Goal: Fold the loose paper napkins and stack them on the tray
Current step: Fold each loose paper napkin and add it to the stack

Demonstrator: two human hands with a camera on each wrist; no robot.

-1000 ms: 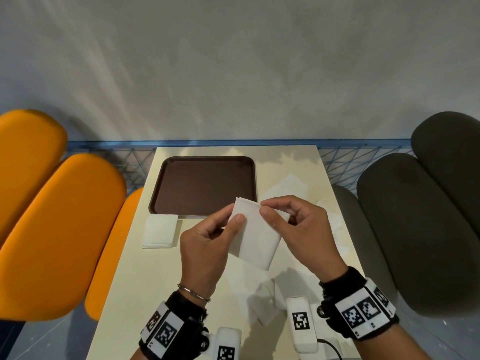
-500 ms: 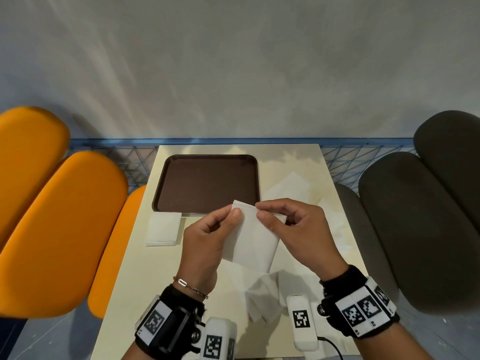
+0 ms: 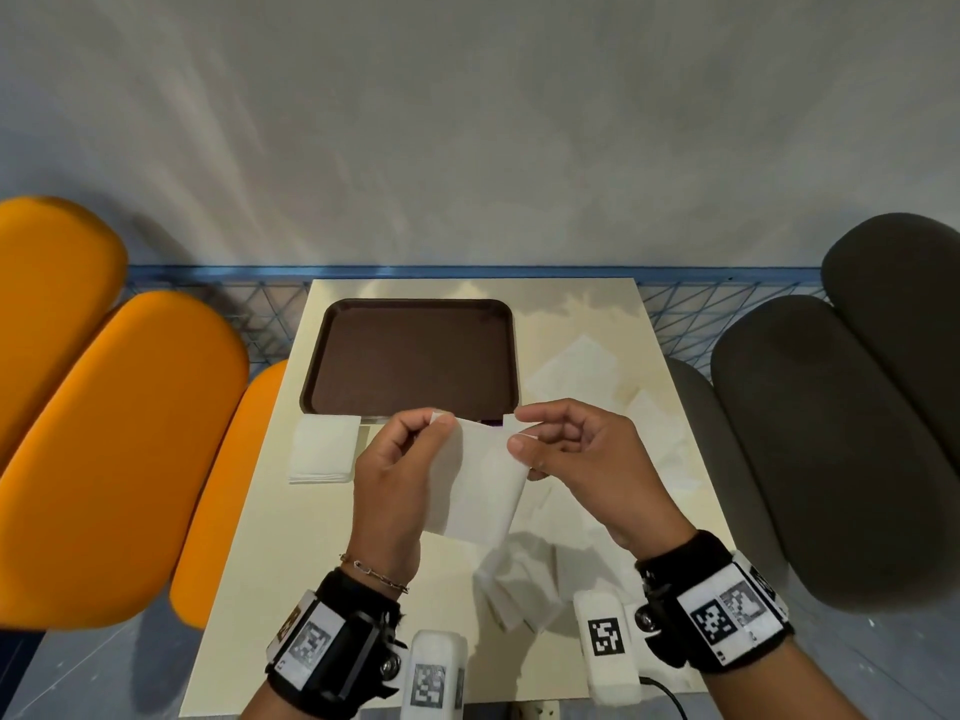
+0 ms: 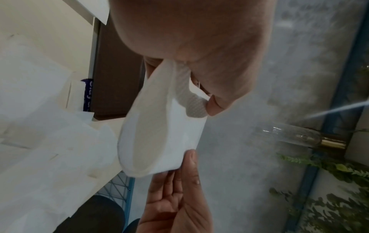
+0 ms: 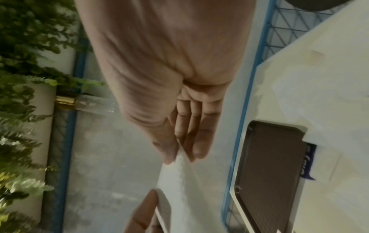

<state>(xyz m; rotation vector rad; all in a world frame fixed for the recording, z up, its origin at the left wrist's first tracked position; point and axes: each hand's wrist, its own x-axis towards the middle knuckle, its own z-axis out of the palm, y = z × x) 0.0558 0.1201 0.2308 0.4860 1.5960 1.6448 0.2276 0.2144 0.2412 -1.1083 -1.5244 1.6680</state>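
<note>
Step in hand: folding one napkin in the air, above the near half of the table [image 3: 249,589]; judging by the doubled, curved lower edge, the sheet is already brought over on itself and the two top corners are being lined up.
Napkin in hand: the held napkin [image 3: 475,491] hangs between the two hands, its upper edge stretched from one pinch to the other, its folded bottom loose and bowed open, as the left wrist view shows.
Left hand: the left hand [image 3: 397,480] pinches the napkin's upper left corner between thumb and forefinger, the other fingers curled behind.
Right hand: the right hand [image 3: 587,459] pinches the upper right corner between thumb and fingertips; the right wrist view shows the paper clamped there.
Tray: the brown tray [image 3: 332,324] sits at the far left of the table, with no napkin on it.
Folded pile: a small folded stack [image 3: 324,449] lies on the table just in front of the tray's near left corner, off the tray.
Loose napkins: unfolded sheets [image 3: 571,371] lie to the right of the tray, and a crumpled one [image 3: 519,584] lies near the table's front edge.
Next move: probably match the corners, press the crease flat, then set the napkin down; thin paper slips out of line easily, so an even pull matters.
Remaining: most of the task, by this look.
</note>
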